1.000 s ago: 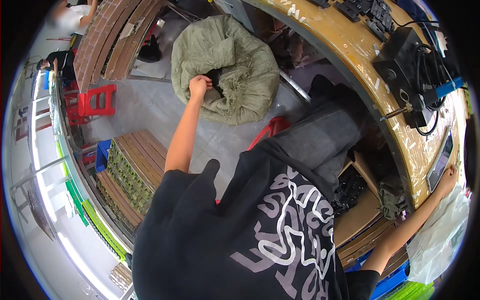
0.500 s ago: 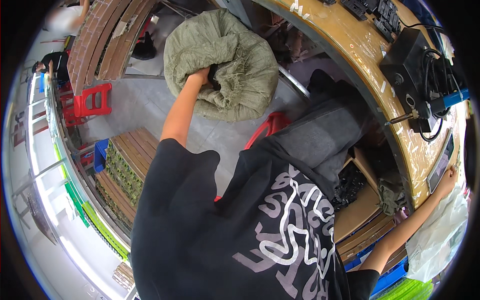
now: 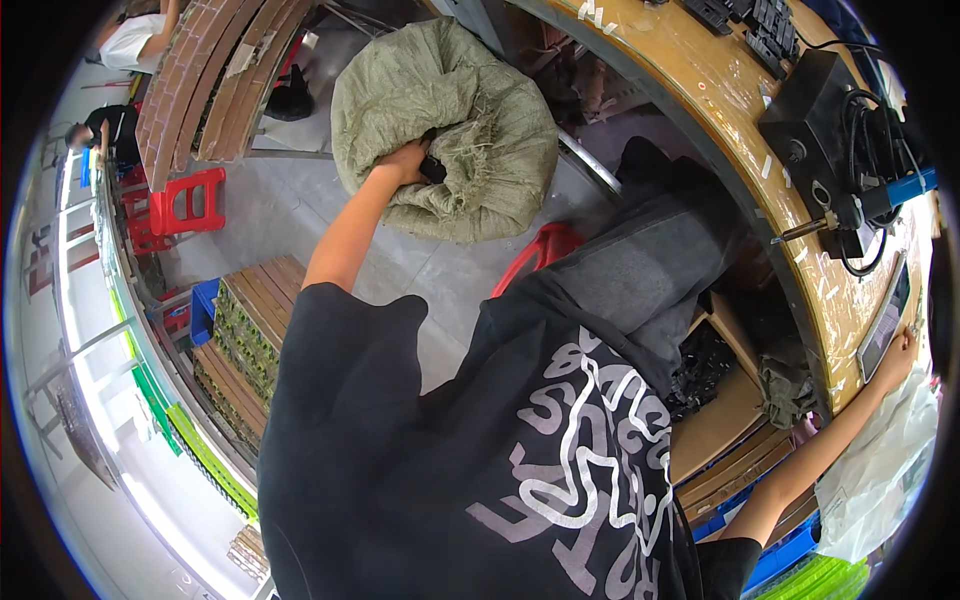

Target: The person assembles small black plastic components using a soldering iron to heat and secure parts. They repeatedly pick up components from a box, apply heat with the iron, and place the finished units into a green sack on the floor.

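Observation:
A large olive-green woven sack [image 3: 500, 150] stands on the floor ahead of me, its frayed mouth gathered inward. My left hand [image 3: 408, 162] reaches into that mouth, beside something black [image 3: 433, 170] inside. The fingertips are hidden by the folds, so whether they grip anything cannot be told. Far off to the right, my right hand [image 3: 897, 354] rests at the workbench edge with its fingers curled in. It is next to a flat, phone-like device [image 3: 880, 328] with a dark frame. What the curled fingers hold, if anything, is too small to make out.
The wooden workbench [image 3: 690, 85] curves along the right, bearing a black soldering station [image 3: 815, 140], a blue-handled soldering iron [image 3: 900, 195] and black parts [image 3: 770, 35]. Stacked brown trays [image 3: 255, 310] and a red stool [image 3: 190, 200] stand left. A clear plastic bag [image 3: 870, 480] hangs beside my right arm.
My left hand has drawn back slightly within the sack's mouth, and more of its back shows. The left forearm has shifted a little to the left. My right hand stays in place.

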Tool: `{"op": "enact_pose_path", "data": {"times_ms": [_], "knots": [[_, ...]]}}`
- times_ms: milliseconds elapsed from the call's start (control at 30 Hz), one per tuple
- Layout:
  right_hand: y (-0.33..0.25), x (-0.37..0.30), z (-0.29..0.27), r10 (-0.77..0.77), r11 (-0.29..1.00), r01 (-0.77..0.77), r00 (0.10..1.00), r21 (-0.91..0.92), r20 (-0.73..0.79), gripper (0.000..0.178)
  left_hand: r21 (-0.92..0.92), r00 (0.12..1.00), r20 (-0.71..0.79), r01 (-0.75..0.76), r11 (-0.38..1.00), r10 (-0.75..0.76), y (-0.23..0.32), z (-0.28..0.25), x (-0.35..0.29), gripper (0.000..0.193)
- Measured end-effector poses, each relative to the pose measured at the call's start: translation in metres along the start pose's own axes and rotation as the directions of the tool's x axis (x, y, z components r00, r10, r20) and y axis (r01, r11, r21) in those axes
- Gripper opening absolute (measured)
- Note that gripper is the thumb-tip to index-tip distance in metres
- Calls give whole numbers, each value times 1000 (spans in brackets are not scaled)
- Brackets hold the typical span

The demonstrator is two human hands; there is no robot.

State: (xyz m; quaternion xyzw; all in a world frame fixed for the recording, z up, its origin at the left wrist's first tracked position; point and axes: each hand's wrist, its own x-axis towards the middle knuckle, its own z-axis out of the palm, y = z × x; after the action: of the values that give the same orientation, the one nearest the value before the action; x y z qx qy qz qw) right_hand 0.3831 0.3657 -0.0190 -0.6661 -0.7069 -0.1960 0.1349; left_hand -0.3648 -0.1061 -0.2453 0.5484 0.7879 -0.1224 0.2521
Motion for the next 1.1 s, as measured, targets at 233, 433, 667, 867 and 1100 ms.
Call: {"op": "enact_pose_path", "data": {"times_ms": [233, 433, 667, 867, 1100], "knots": [[3, 0, 0, -15, 1000, 15, 1000, 0, -7, 28, -108, 994, -107, 15, 994, -27, -16, 22, 21, 101], [4, -1, -1, -26, 999, 26, 1000, 18, -13, 28, -237, 995, 97, 7, 972, 16, -23, 11, 42, 105], [-3, -2, -4, -14, 999, 14, 1000, 35, 10, 28, -303, 979, 177, -44, 952, 102, -35, 7, 49, 104], [12, 1, 3, 10, 999, -11, 1000, 35, 30, 31, -275, 975, 220, 39, 961, 23, -6, -13, 40, 104], [7, 3, 1, -10, 999, 10, 1000, 37, 11, 30, -415, 894, 448, 204, 886, 4, -19, 4, 70, 109]]}}
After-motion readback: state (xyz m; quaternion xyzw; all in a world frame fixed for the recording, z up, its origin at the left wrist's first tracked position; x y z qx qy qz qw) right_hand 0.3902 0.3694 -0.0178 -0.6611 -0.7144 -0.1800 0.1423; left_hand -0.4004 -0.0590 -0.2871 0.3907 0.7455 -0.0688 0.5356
